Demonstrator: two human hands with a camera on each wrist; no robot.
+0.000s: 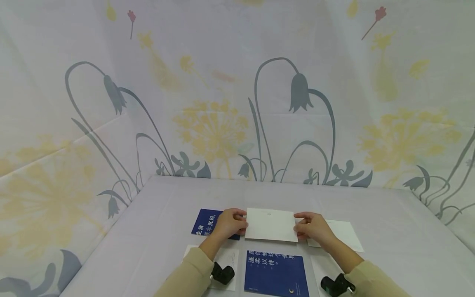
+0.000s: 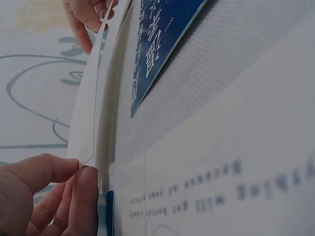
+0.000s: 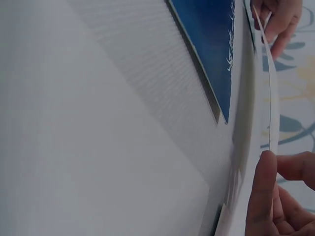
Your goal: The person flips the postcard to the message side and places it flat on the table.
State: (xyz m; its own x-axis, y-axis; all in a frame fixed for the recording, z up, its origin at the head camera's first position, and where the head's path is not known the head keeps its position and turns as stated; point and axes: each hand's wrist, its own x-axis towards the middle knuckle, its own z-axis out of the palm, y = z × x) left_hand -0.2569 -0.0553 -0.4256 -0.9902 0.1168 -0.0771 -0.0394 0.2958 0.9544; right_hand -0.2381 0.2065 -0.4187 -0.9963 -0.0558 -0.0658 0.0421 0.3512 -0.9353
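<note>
A white card (image 1: 271, 225) with a tiny mark near its top edge is held between both hands. My left hand (image 1: 231, 222) pinches its left edge between thumb and fingers. At the opposite edge my right hand (image 1: 313, 226) pinches it the same way. In the left wrist view the card (image 2: 87, 118) shows nearly edge-on and slightly bowed, above the table. Directly in front of it lies a blue card (image 1: 275, 272) with white characters and a small moon. Another blue card (image 1: 204, 221) lies partly behind my left hand.
A white card (image 1: 343, 235) lies beyond my right wrist, and another (image 1: 323, 268) is partly under the right forearm. Below the left forearm rests a white card with printed text (image 1: 230, 258). The white table (image 1: 122, 251) meets a flower-printed cloth (image 1: 222, 82) at the back.
</note>
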